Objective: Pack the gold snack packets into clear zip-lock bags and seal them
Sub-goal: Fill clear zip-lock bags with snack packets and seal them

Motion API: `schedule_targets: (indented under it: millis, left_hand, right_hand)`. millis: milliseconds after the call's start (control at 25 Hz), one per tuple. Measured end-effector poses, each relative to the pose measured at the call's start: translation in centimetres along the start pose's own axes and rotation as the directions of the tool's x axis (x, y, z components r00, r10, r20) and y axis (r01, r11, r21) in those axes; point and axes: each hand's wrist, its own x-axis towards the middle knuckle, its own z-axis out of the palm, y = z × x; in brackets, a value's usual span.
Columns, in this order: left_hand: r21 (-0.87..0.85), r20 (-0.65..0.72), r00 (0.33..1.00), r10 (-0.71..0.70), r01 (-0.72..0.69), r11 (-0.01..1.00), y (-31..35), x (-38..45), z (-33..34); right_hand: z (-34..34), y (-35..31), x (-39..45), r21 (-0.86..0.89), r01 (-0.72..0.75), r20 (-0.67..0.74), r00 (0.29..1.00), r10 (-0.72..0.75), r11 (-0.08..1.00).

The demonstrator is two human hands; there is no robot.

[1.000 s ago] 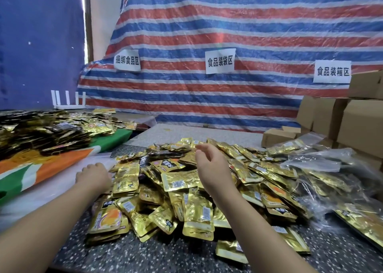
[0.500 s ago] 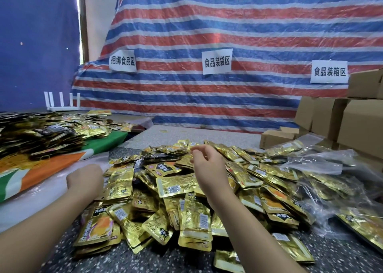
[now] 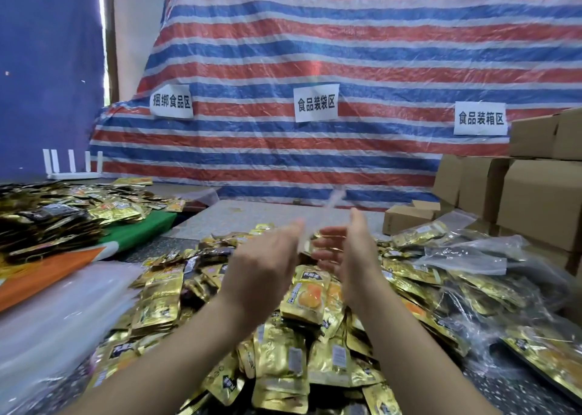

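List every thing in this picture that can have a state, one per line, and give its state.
left hand: raised over the pile, blurred, grip unclear
right hand: raised facing it, fingers fairly straight
clear zip-lock bag: held up between the hands, blurred, open or sealed unclear
gold snack packets: loose, heaped on the table
filled bags: lying at right with packets inside
cardboard boxes: stacked, closed
small box: flaps open

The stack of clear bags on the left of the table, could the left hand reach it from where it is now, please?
Probably yes. The left hand is raised over the gold packets, and the stack of clear bags lies uncovered just beside that forearm, with nothing between them.
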Motion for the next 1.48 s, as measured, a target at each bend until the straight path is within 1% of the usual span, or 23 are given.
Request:
schedule_targets:
  millis: [80,200,320,400,440,480,560,640,680,720,840,960,1000,1040,1080,1160,1200,1240,1360,1400,1480]
  left_hand:
    - [-0.109,0.003,0.998,0.062,-0.062,0.992,2.0,-0.8,1.7]
    - [-0.168,-0.006,0.997,0.082,-0.082,0.982,3.4,-2.2,3.8]
    - [-0.18,0.024,0.992,0.121,-0.115,0.977,3.8,-3.0,5.0]
    - [-0.207,0.079,0.985,0.154,-0.135,0.969,4.1,-3.2,5.1]
    - [-0.242,0.121,0.982,0.145,-0.112,0.964,4.2,-3.3,5.0]
    - [-0.294,0.167,0.979,0.12,-0.066,0.953,4.5,-3.4,4.7]
    - [-0.445,0.256,0.966,0.027,0.093,0.891,5.0,-3.6,4.0]
    - [-0.561,0.34,0.934,-0.109,0.295,0.773,5.3,-3.3,3.4]
    - [-0.582,0.372,0.912,-0.171,0.373,0.723,5.3,-3.1,3.1]
    - [-0.593,0.385,0.897,-0.219,0.422,0.686,5.4,-2.8,3.0]
    - [-0.625,0.38,0.861,-0.337,0.508,0.593,5.9,-2.0,2.3]
    - [-0.644,0.445,0.81,-0.383,0.586,0.492,6.5,-1.6,1.9]
    - [-0.635,0.455,0.803,-0.385,0.595,0.492,6.7,-1.7,2.0]
    - [-0.616,0.457,0.806,-0.376,0.592,0.519,6.8,-1.8,2.1]
    - [-0.586,0.449,0.819,-0.356,0.572,0.574,6.9,-2.1,2.3]
    - [-0.472,0.419,0.862,-0.286,0.476,0.742,6.9,-2.8,2.8]
    - [-0.414,0.413,0.872,-0.261,0.435,0.8,6.8,-3.0,3.0]
    - [-0.377,0.427,0.867,-0.257,0.43,0.82,6.8,-3.0,3.1]
    - [-0.31,0.476,0.834,-0.277,0.455,0.835,6.6,-2.9,3.3]
    - [-0.274,0.474,0.839,-0.268,0.429,0.861,6.7,-2.8,3.2]
    - [-0.167,0.546,0.806,-0.229,0.372,0.913,6.6,-2.7,3.0]
  right_hand:
    - [-2.5,-0.2,0.6,0.003,-0.056,-0.062,0.997,0.056,0.998]
    - [-5.9,-0.1,0.9,-0.014,-0.117,-0.106,0.988,0.114,0.993]
    - [-8.4,0.7,1.2,-0.039,-0.154,-0.108,0.983,0.149,0.987]
    - [-9.5,1.2,1.2,-0.047,-0.165,-0.09,0.983,0.16,0.985]
    - [-9.9,1.3,1.1,-0.04,-0.157,-0.066,0.986,0.154,0.987]
    - [-10.3,1.3,0.9,-0.028,-0.139,-0.028,0.99,0.139,0.99]
    - [-11.0,1.3,0.4,-0.034,-0.103,0.063,0.992,0.105,0.994]
    - [-11.4,1.1,0.0,-0.06,-0.06,0.133,0.989,0.067,0.996]
    - [-11.4,1.0,-0.2,-0.068,-0.038,0.168,0.985,0.049,0.997]
    - [-11.4,1.0,-0.2,-0.062,-0.023,0.2,0.979,0.035,0.998]
    - [-10.4,1.7,-0.8,-0.037,-0.03,0.293,0.955,0.04,0.999]
    - [-9.2,2.7,-1.3,-0.102,-0.007,0.326,0.945,0.04,0.995]
    - [-8.9,3.0,-1.4,-0.127,0.005,0.332,0.942,0.038,0.992]
    - [-8.6,3.2,-1.6,-0.153,0.019,0.336,0.941,0.034,0.988]
    - [-8.4,3.4,-1.6,-0.184,0.037,0.337,0.941,0.027,0.982]
    - [-8.1,3.7,-1.7,-0.253,0.068,0.326,0.945,0.018,0.965]
    - [-8.0,3.8,-1.7,-0.285,0.075,0.313,0.95,0.019,0.956]
    - [-7.9,3.9,-1.7,-0.321,0.089,0.305,0.952,0.014,0.943]
    - [-7.6,4.1,-2.1,-0.469,0.175,0.314,0.949,-0.022,0.866]
    - [-7.5,4.2,-2.2,-0.498,0.194,0.326,0.945,-0.025,0.845]
    - [-7.5,4.0,-2.6,-0.494,0.176,0.354,0.935,0.012,0.851]
